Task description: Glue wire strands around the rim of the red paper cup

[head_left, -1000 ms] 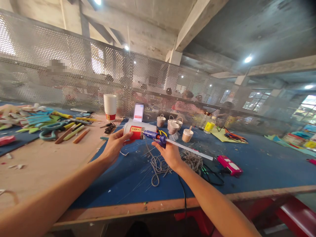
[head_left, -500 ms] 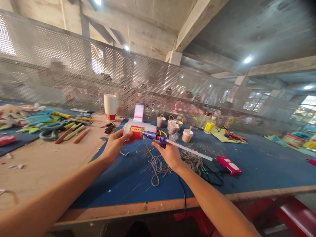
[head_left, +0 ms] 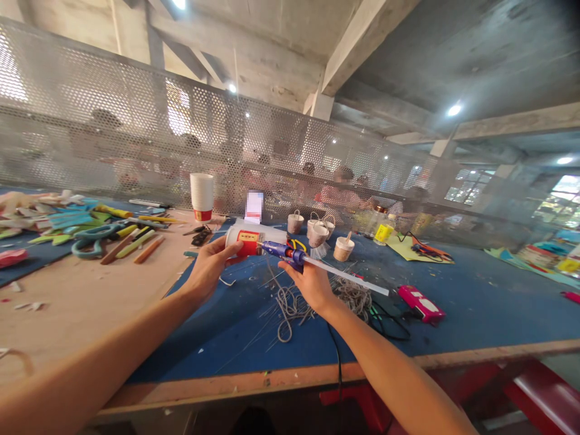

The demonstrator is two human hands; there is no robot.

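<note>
My left hand (head_left: 211,261) grips a paper cup (head_left: 248,244), white with a red band, tipped on its side with its base toward the right. My right hand (head_left: 310,279) is wrapped round a blue glue gun (head_left: 284,252), and a long whitish glue stick (head_left: 348,276) sticks out of its back end. The gun's nozzle is at the cup's base; whether it touches, I cannot tell. Under my right hand lies a tangle of grey cord (head_left: 294,305). Behind the hands stand small cord-wrapped buckets (head_left: 320,234) with handles.
Left of my hands are a cup stack (head_left: 202,194), teal scissors (head_left: 93,238) and several craft knives (head_left: 136,243). A phone (head_left: 254,207) stands at the back, before a perforated metal screen (head_left: 272,154). On the right are a yellow-labelled bottle (head_left: 384,231) and a pink box (head_left: 421,303) with a black cable.
The cup and the glue gun's nozzle have shifted very slightly to the left. Both hands keep their hold.
</note>
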